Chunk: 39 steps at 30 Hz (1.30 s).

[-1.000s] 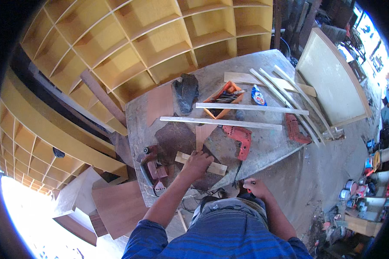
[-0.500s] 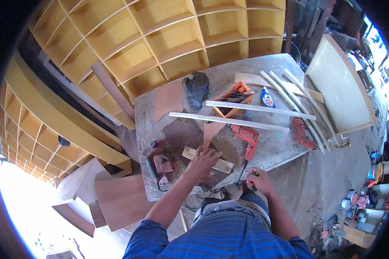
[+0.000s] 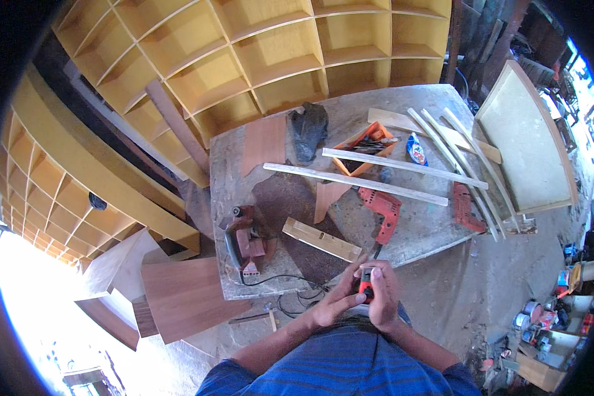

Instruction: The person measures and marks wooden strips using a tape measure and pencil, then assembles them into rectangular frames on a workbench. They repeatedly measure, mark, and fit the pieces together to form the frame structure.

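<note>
Close to my body, past the table's near edge, both hands meet around a small red and black tape measure (image 3: pixel 367 284). My right hand (image 3: pixel 384 297) is wrapped about it from the right. My left hand (image 3: pixel 338 298) is closed against it from the other side, its fingers partly hidden. Just beyond my hands a short wooden piece (image 3: pixel 321 239) with dark marks lies at a slant on a dark brown sheet (image 3: pixel 280 198). A red power drill (image 3: pixel 381 210) lies to its right, and a red electric planer (image 3: pixel 245 242) stands to its left.
Pale wood strips (image 3: pixel 356 183) cross the table (image 3: pixel 429 244) near an orange toolbox (image 3: pixel 354 165). A second red power tool (image 3: pixel 465 208) lies at right, beside a leaning panel (image 3: pixel 528 142). Yellow shelving (image 3: pixel 244 63) rises behind. A black cord (image 3: pixel 284 279) trails off the near edge.
My left hand has left the wooden piece and come back to the tape measure in my right hand. The right hand has moved slightly left. The view has shifted a little.
</note>
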Each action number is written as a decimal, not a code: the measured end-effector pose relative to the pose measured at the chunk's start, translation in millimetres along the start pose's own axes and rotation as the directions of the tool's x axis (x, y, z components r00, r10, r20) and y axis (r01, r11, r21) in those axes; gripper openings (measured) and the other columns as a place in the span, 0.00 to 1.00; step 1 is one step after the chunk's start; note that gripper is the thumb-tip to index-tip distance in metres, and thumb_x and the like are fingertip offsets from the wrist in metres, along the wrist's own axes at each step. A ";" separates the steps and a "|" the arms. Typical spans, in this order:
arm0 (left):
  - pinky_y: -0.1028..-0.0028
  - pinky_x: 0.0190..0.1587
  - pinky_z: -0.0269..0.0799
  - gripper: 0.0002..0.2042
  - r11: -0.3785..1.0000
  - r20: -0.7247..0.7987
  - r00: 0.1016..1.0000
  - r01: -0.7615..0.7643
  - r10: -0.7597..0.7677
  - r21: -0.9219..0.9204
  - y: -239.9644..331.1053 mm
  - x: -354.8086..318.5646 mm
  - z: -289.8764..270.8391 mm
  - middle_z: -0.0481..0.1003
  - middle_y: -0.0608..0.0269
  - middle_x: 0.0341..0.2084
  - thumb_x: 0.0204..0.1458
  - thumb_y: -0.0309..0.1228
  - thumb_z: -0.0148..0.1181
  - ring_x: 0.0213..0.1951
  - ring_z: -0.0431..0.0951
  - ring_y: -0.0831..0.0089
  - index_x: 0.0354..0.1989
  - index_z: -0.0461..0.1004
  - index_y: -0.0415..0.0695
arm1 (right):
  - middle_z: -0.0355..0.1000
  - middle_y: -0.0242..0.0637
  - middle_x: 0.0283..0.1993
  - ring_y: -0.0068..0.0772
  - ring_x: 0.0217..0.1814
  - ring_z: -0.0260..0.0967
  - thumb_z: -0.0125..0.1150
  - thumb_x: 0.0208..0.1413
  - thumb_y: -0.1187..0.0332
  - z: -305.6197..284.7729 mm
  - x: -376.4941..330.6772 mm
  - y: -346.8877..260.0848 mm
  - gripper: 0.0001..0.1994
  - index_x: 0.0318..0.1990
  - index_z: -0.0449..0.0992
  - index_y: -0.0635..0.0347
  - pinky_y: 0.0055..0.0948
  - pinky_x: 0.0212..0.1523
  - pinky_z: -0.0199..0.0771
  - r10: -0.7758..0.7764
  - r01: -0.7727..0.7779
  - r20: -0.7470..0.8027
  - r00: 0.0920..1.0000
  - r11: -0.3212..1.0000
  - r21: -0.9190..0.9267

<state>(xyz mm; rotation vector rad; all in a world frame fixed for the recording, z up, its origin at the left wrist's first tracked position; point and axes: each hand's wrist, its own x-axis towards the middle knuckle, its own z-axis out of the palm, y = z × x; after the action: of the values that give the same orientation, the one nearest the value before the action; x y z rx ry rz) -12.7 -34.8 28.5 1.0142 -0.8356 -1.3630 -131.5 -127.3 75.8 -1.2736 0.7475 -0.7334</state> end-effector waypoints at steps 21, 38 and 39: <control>0.58 0.50 0.77 0.24 0.438 -0.704 0.665 0.726 -0.251 0.530 88.1 -7.4 -28.8 0.82 0.45 0.38 0.49 0.49 0.70 0.45 0.83 0.49 0.44 0.79 0.41 | 0.73 0.33 0.28 0.24 0.34 0.68 0.74 0.53 0.62 -96.8 54.5 5.5 0.14 0.33 0.76 0.62 0.31 0.39 0.69 0.278 -0.198 0.251 0.927 0.932 -0.303; 0.58 0.41 0.77 0.24 0.052 -0.475 0.782 0.538 -0.403 0.842 145.6 26.6 -206.3 0.81 0.46 0.29 0.46 0.51 0.70 0.33 0.83 0.53 0.38 0.85 0.41 | 0.75 0.35 0.33 0.32 0.37 0.72 0.73 0.54 0.58 -118.2 20.2 40.2 0.14 0.40 0.81 0.58 0.34 0.43 0.71 0.051 -0.484 -0.570 0.820 0.594 -0.643; 0.58 0.41 0.76 0.24 0.042 -0.448 0.790 0.510 -0.420 0.859 145.8 31.2 -210.0 0.81 0.46 0.28 0.46 0.51 0.70 0.33 0.83 0.52 0.38 0.85 0.40 | 0.76 0.37 0.35 0.35 0.38 0.72 0.73 0.53 0.57 -110.9 21.1 41.0 0.15 0.40 0.81 0.58 0.36 0.44 0.71 0.010 -0.413 -0.500 0.866 0.580 -0.703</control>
<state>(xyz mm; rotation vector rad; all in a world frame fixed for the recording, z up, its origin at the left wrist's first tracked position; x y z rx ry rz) 237.9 -55.9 84.0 2.5719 -1.4462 -1.1909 -208.0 -200.0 18.6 -1.7853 1.7399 -0.4760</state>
